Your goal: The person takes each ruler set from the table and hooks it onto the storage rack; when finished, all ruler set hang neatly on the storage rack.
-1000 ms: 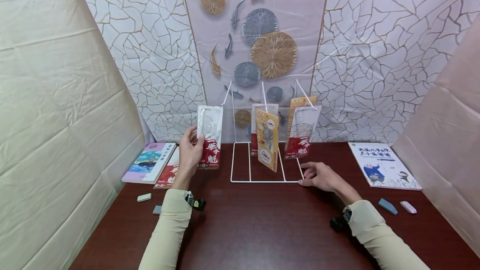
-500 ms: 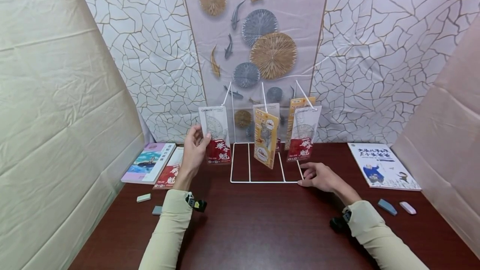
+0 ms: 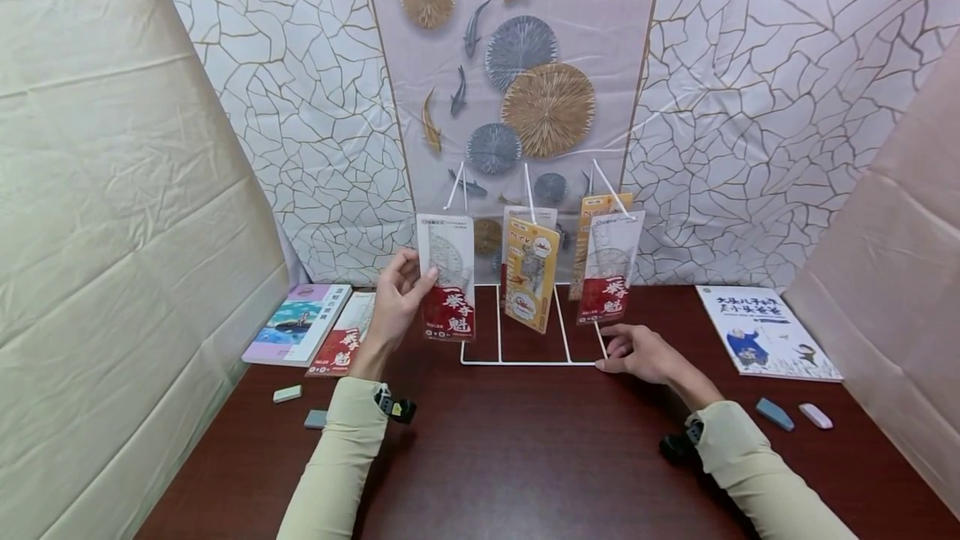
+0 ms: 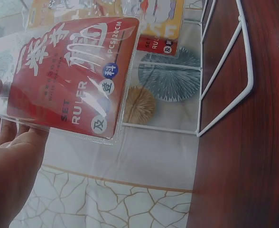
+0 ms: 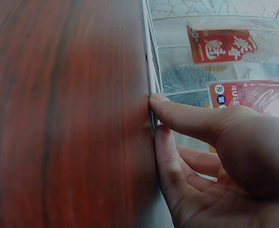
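Observation:
My left hand (image 3: pixel 397 300) grips the left edge of a ruler set (image 3: pixel 448 273) in a clear packet with a red lower part, thumb in front and fingers behind. The packet hangs upright, its top edge just below the tip of the left hook on a white wire display rack (image 3: pixel 525 363); I cannot tell whether they touch. My right hand (image 3: pixel 643 354) pinches the rack's base wire at the front right corner. An orange packet (image 3: pixel 531 277) hangs on the middle hook, and another red-and-white ruler set (image 3: pixel 609 273) on the right hook. More packets hang partly hidden behind them.
At the left lie a pink-and-blue book (image 3: pixel 296 325), another red-and-white packet (image 3: pixel 341 342), a pale green eraser (image 3: pixel 287 394) and a grey-blue one (image 3: pixel 316 420). A white book (image 3: pixel 767 332), a blue eraser (image 3: pixel 775 413) and a pinkish one (image 3: pixel 816 415) are at the right.
My left hand has carried the ruler set rightward, from beside the rack to under its left hook. The packets on the other hooks have swung slightly. My right hand stays at the rack's corner.

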Motion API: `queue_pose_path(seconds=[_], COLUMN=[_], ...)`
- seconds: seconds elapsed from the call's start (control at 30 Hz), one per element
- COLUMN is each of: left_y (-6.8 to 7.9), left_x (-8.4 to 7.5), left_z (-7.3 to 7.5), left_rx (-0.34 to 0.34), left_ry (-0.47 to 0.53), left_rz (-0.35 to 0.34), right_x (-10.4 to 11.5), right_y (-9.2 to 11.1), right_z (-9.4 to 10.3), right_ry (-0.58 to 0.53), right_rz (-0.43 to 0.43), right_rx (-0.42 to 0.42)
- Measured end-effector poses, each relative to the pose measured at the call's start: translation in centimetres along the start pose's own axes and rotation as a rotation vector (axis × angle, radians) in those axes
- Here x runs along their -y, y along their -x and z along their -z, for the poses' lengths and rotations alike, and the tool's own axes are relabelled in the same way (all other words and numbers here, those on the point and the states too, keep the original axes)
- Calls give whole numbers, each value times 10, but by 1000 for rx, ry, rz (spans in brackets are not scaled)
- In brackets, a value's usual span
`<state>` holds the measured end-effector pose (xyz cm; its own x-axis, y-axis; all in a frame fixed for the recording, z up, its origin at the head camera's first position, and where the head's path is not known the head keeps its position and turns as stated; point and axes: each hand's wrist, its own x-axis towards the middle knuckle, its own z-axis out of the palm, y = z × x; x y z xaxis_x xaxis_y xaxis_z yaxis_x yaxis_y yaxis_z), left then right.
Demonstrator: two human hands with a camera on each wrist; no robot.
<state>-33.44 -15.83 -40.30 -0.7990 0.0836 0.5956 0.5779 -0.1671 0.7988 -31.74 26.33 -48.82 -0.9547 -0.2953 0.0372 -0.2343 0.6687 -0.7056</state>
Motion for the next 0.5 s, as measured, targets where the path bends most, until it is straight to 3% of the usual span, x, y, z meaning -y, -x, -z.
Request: queue_pose_path(seconds=[0.27,0.5], left_y=[1,0], left_x=[1,3], left_z=[-3,-11], left_rx=[-4,-79], left_ry=[-12,-39], left_rz=[19,68], right_x=[1,1], right_y=[0,0], right_z=[1,0], right_ry=[-14,-2], right_rz=[-3,-14], right_rx=[8,5])
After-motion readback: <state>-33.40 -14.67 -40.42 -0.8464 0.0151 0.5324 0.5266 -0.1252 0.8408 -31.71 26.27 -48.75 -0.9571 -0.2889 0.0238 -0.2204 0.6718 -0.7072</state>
